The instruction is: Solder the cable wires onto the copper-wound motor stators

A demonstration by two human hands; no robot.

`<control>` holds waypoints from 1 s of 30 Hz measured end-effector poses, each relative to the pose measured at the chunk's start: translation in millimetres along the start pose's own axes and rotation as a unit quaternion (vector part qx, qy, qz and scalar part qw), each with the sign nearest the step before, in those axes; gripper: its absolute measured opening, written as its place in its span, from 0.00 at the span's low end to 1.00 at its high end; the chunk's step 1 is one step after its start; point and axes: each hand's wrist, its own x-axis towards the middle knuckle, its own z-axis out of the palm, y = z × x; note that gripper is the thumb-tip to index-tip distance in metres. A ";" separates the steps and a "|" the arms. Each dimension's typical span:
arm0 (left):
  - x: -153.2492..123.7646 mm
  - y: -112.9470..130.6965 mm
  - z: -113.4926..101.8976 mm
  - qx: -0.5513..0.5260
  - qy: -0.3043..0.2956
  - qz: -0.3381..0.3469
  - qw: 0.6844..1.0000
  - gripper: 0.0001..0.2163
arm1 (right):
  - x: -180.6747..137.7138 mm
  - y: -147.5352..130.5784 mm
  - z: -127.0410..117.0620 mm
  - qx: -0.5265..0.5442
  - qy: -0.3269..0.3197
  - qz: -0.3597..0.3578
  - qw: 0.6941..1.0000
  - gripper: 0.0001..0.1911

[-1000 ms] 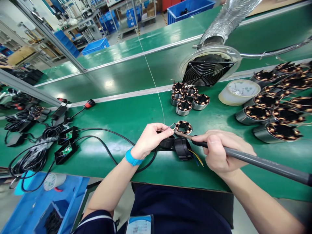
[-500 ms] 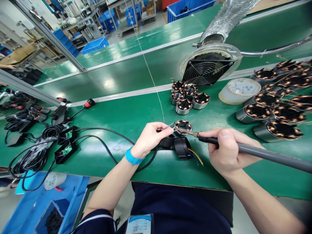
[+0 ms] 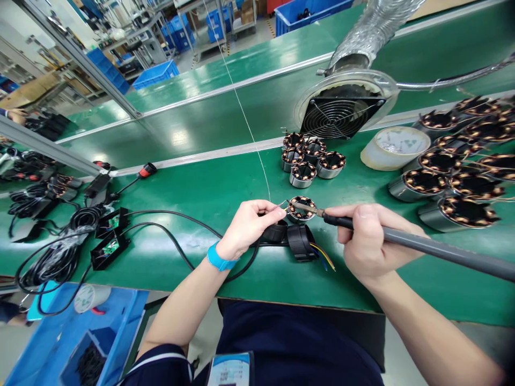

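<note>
My left hand (image 3: 248, 229) is pinched on a thin solder wire (image 3: 245, 115) that runs up and away from it; the wire's end meets a small motor stator (image 3: 301, 208) on the green bench. My right hand (image 3: 369, 241) is closed round the grey handle of a soldering iron (image 3: 422, 246), whose tip rests on the stator's top rim. Just below the stator lie two black round connector parts (image 3: 300, 241) with coloured wires and a black cable (image 3: 177, 236).
A cluster of small stators (image 3: 308, 161) stands behind, a fume extractor fan (image 3: 341, 112) with a foil duct beyond it. Larger stators (image 3: 454, 171) and a tape roll (image 3: 394, 150) fill the right. Black cables and circuit boxes (image 3: 108, 238) lie left; a blue bin (image 3: 76, 338) sits below.
My right hand has lifted and shifted slightly left, bringing the iron's tip from beside the stator onto its top rim. The left hand has stayed put.
</note>
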 end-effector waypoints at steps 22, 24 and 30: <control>10.6 2.5 -12.2 -0.013 0.026 0.005 1.000 0.18 | 32.1 32.8 10.8 0.083 -0.292 -0.058 0.951 0.27; 13.5 8.1 -19.5 0.027 0.031 0.020 0.999 0.17 | 31.5 34.3 16.2 0.084 -0.288 -0.072 0.951 0.26; 27.4 26.0 -48.8 0.171 0.013 0.050 0.984 0.16 | 31.8 39.6 33.0 0.085 -0.259 -0.111 0.956 0.25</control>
